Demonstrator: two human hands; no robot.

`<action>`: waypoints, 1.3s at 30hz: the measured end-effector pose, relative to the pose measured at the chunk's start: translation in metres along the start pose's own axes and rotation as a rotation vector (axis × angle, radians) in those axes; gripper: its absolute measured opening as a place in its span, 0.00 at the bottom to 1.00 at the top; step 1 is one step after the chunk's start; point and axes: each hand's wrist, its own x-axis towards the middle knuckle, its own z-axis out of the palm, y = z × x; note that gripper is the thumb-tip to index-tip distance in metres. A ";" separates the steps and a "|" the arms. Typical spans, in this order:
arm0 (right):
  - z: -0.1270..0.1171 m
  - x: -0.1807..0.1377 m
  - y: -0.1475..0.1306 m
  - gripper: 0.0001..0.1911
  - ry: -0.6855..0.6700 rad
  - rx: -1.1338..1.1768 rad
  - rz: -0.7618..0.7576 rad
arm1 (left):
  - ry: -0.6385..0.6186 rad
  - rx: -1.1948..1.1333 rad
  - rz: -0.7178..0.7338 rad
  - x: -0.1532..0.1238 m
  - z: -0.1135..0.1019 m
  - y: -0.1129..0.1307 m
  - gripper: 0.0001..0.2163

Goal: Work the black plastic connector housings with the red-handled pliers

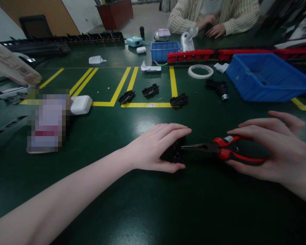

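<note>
My left hand is closed around a small black plastic part, keeping it on the green table; my palm and fingers hide much of it. My right hand grips needle-nose pliers with red and black handles. The pliers lie level and point left, their jaw tips at the right side of the black part. Whether the tips pinch anything is too small to tell. Beyond my hands lie three similar black parts, one at the left, one in the middle and one at the right.
A black fitting lies near a large blue bin and a tape roll. Farther back are a smaller blue bin and red strips. At left are a phone and white case. Another person sits opposite.
</note>
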 end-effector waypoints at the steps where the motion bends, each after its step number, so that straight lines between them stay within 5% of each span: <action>1: 0.000 0.000 0.000 0.21 0.002 0.002 0.001 | -0.007 0.002 -0.002 0.000 0.000 0.000 0.31; 39: 0.002 -0.004 0.001 0.21 -0.052 0.098 0.042 | -0.005 -0.024 0.021 -0.001 -0.004 0.000 0.30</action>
